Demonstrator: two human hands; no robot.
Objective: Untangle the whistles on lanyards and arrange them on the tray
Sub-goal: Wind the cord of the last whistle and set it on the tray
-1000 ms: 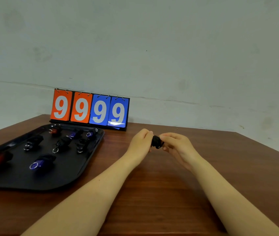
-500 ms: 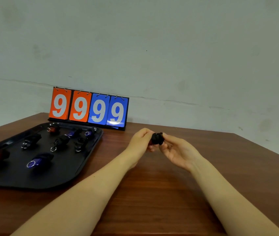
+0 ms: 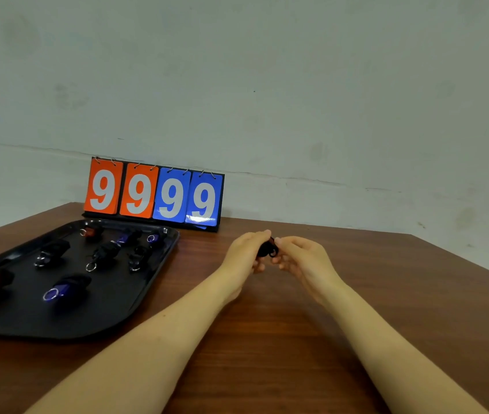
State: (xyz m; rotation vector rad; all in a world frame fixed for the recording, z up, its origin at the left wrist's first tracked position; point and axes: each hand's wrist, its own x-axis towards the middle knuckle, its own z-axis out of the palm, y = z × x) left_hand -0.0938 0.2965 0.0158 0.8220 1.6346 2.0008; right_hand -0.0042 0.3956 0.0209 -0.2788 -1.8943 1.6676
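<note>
Whistles [image 3: 67, 289] with their black lanyards wound up lie spread across the black tray [image 3: 135, 306] at the left of the wooden table [image 3: 386, 294]: blue, red and dark ones, each apart from its neighbours. One more small dark bundle [image 3: 267, 249] is off the tray, held in the air above the table between both hands, to the right of the tray's far corner. The left hand [image 3: 244, 249] pinches it from the left, and the right hand [image 3: 303, 258] pinches it from the right, so the two hands meet on it. A small black loop shows at the bundle's right edge; whether a whistle sits inside cannot be told. The step in hand looks like gathering or winding this last lanyard. Next, the bundle probably needs carrying left to a bare patch of tray, without disturbing those already set. A scoreboard [image 3: 153, 192] reading 9999 stands behind.
</note>
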